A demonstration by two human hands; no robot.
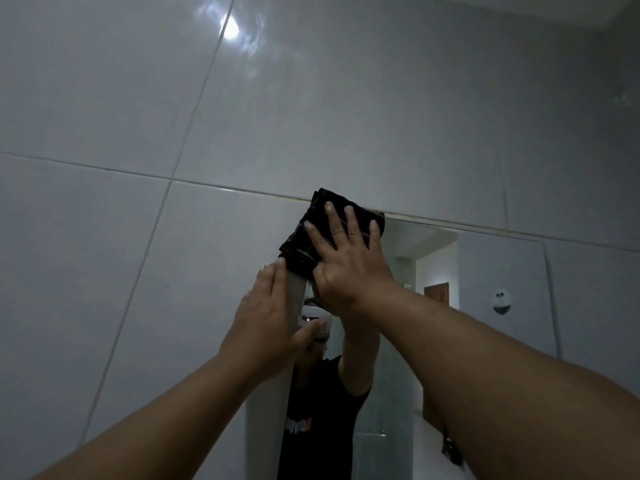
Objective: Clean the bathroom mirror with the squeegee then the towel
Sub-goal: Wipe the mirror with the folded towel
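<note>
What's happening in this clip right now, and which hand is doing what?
A person is wiping a bathroom mirror. The right hand presses a folded dark towel with spread, straight fingers against the mirror's top left corner, where it meets the tiled wall. The left hand rests flat along the mirror's left edge, just below the towel. No squeegee is in view, so this looks like the towel stage.

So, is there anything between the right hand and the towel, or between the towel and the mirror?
Nothing visible. The right hand lies flat on the dark towel, fingers spread, pressing it at the mirror's top left corner. The left hand rests on the mirror's left edge below the towel, not in its way.
</note>
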